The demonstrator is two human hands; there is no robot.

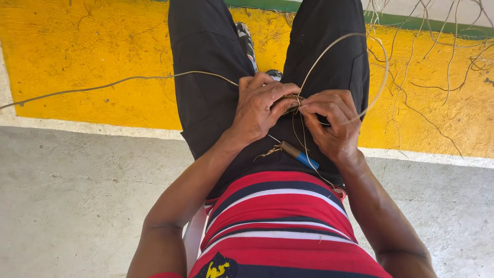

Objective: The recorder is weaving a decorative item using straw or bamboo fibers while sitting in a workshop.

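My left hand and my right hand meet over my lap and pinch a small woven start of brown fibre between their fingers. A long thin fibre strand runs from the weave far out to the left. Another strand loops up and around to the right. On my black shorts, just below the hands, lies a small tool with a blue and brown handle and a thin metal tip.
I sit over a floor painted yellow, with grey concrete nearer me. Loose dry fibres and roots lie scattered at the upper right. A sandalled foot shows between my knees.
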